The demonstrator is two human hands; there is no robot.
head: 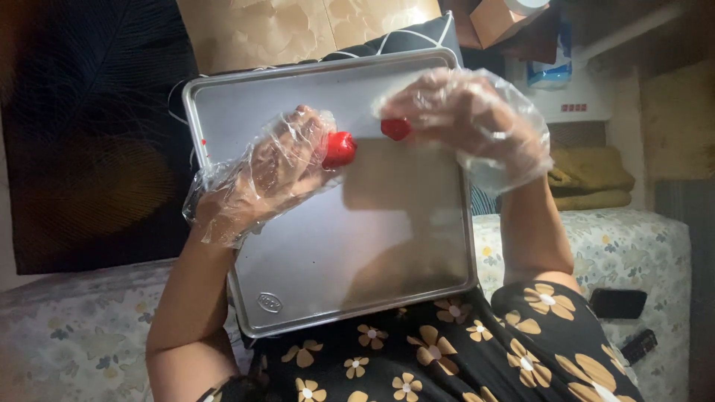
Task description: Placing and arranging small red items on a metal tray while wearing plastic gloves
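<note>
Both my hands wear loose clear plastic gloves and are raised over a rectangular metal baking tray point(313, 275) that rests on my lap. My left hand point(261, 175) is closed on a small red piece of food point(340, 148), which sticks out at the fingertips. My right hand point(465, 119) pinches a second small red piece point(395, 129) just to the right of the first. The two red pieces are close together but apart. The tray surface under the hands is bare metal and catches reflections.
A floral-covered cushion or mattress point(625, 246) lies under and beside me. A dark phone-like slab point(617, 303) and a small dark remote-like object point(639, 346) lie at the right. Folded olive cloth point(588, 177) and boxes sit behind, with a dark patterned cushion point(406, 41) beyond the tray.
</note>
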